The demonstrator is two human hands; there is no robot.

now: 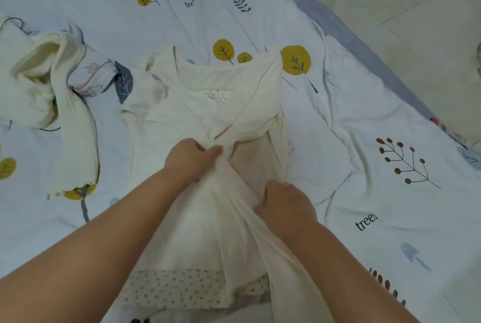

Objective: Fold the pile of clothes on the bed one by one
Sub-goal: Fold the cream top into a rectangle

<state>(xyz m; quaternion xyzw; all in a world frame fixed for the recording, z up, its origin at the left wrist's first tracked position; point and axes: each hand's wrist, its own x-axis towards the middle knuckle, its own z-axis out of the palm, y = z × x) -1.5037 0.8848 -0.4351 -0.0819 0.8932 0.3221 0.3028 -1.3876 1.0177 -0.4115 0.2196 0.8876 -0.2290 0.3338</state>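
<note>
Cream dress (197, 103) lies flat at middle of bed (351, 103), neckline away from person, sheer skirt layer toward person. Left hand (190, 161) at dress waist, grip pinching gathered cream fabric between thumb and fingers. Right hand (286, 208) just right of it, lower on skirt, fingers curled round bunched sheer layer. Dotted fabric (177, 288) under dress hem. Crumpled cream garment (49, 88) left of dress, apart from it. Tiled floor (416, 10) beyond bed edge, right of dress.

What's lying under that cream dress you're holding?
Under the cream dress a speckled fabric peeks out at its near edge, on the printed bedsheet. How far it reaches beneath is covered.
</note>
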